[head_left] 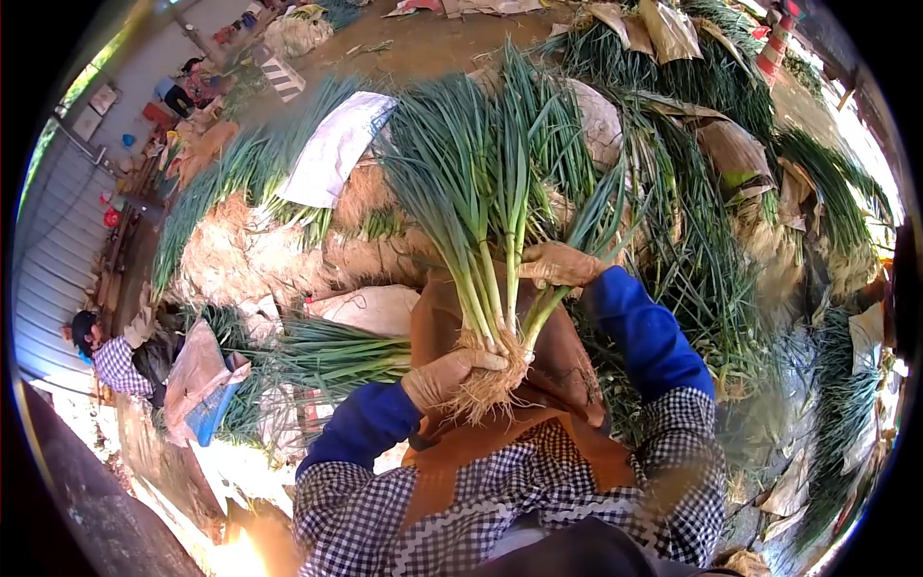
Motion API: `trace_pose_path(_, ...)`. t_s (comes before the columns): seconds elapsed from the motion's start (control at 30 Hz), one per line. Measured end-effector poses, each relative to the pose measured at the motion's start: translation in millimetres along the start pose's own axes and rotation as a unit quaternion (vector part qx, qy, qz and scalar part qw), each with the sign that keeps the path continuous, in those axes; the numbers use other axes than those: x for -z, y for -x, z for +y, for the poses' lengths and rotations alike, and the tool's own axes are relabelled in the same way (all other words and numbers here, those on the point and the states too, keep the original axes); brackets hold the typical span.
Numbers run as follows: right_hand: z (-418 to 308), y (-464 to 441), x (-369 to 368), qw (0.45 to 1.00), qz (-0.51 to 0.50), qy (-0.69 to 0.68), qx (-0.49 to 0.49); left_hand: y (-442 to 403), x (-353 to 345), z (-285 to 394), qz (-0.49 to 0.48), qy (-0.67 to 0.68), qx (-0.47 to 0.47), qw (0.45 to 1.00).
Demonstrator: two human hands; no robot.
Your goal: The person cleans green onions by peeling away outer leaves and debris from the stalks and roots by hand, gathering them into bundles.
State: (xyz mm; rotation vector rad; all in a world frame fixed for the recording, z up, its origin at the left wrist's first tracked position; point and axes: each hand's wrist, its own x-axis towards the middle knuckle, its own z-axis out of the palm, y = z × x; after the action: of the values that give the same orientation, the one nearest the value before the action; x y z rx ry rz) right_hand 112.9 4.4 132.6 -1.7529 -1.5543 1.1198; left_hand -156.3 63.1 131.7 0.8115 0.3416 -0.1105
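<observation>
A bunch of long green onions [486, 279] stands upright over my lap, leaves pointing away from me and pale roots [490, 389] towards me. My left hand [444, 377], in what looks like a tan glove, is closed round the bunch just above the roots. Higher up and to the right, my right hand [561, 263] is closed on a green onion stalk [545, 313] that slants off from the others. Its fingertips reach close to the upright stalks. An orange-brown apron [567, 380] covers my lap beneath the bunch.
Piled green onions with roots facing me [240, 245] lie ahead, partly under a white sack [338, 149]. More heaps [702, 260] spread along the right. Loose green onions [332, 351] lie at my left. A co-worker [120, 361] in a checked top sits far left beside a blue container [213, 409].
</observation>
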Motion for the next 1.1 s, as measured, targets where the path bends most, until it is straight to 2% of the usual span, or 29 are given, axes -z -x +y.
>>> trace_pose_path(0.07,-16,6,5,0.988,-0.019,-0.148,0.037,5,-3,2,0.018,-0.01,-0.035,0.999)
trace_pose_path(0.1,-19,17,8,0.972,0.032,-0.231,0.001,6,-3,3,0.024,-0.012,-0.047,0.999)
trace_pose_path(0.17,-15,54,26,0.928,0.18,-0.326,0.027,13,5,3,0.008,0.054,0.052,0.997)
trace_pose_path(0.2,10,76,38,0.927,0.306,-0.205,0.076,17,9,0,0.0,0.088,0.102,0.991)
trace_pose_path(0.23,-6,103,38,0.816,0.418,-0.396,0.05,19,13,-3,0.0,0.095,0.103,0.99)
trace_pose_path(0.27,51,135,56,0.827,0.398,-0.375,0.128,19,17,-6,-0.01,0.086,0.106,0.991)
trace_pose_path(0.33,93,193,64,0.808,0.515,-0.284,0.034,17,21,-6,-0.026,0.078,0.108,0.991)
trace_pose_path(0.37,128,228,74,0.879,0.393,-0.178,-0.205,16,18,-6,-0.02,0.075,0.11,0.991)
trace_pose_path(0.4,142,228,60,0.879,0.391,-0.174,-0.208,16,14,-5,-0.013,0.072,0.113,0.991)
trace_pose_path(0.43,159,224,45,0.845,0.4,0.22,-0.28,18,9,0,-0.014,0.074,0.112,0.991)
trace_pose_path(0.5,120,193,48,0.792,0.336,0.428,-0.278,17,-3,9,-0.029,0.027,0.073,0.997)
trace_pose_path(0.53,40,146,46,0.882,0.312,0.255,-0.245,16,-3,7,-0.025,0.03,0.077,0.996)
trace_pose_path(0.57,-10,107,41,0.911,0.297,0.222,-0.18,15,-2,6,-0.016,0.027,0.095,0.995)
trace_pose_path(0.6,-22,76,27,0.932,0.337,0.13,-0.041,14,-1,5,-0.008,0.022,0.11,0.994)
trace_pose_path(0.63,-21,39,26,0.895,0.344,0.234,0.162,8,14,-11,-0.016,0.012,0.084,0.996)
trace_pose_path(0.67,-41,9,23,0.925,0.274,0.245,0.099,10,10,-8,-0.014,0.007,0.083,0.996)
trace_pose_path(0.73,-57,-45,15,0.904,0.194,0.342,0.17,17,-4,2,0.009,0.02,0.107,0.994)
trace_pose_path(0.77,-63,-78,15,0.917,0.015,0.378,0.126,18,-7,3,0.006,0.004,0.098,0.995)
trace_pose_path(0.8,-65,-102,14,0.898,-0.165,0.4,0.079,22,-10,8,0.011,0.002,0.096,0.995)
trace_pose_path(0.83,-62,-109,11,0.898,-0.164,0.4,0.083,26,-13,13,0.015,0.002,0.124,0.992)
trace_pose_path(0.9,-53,-119,4,0.871,-0.25,0.421,0.04,31,-8,14,0.018,0.005,0.151,0.988)
trace_pose_path(0.93,-44,-119,4,0.871,-0.253,0.419,0.039,33,1,9,0.014,0.02,0.157,0.987)
trace_pose_path(1.0,-29,-106,11,0.872,-0.112,0.448,0.165,38,4,6,0.009,0.039,0.165,0.985)
trace_pose_path(1.03,-30,-88,26,0.877,-0.023,0.437,0.198,41,0,8,0.021,0.05,0.12,0.991)
trace_pose_path(1.07,-33,-69,40,0.877,-0.025,0.438,0.197,42,-3,9,0.032,0.06,0.073,0.995)
trace_pose_path(1.1,-28,-48,57,0.905,0.096,0.36,0.205,43,-1,10,0.032,0.053,0.052,0.997)
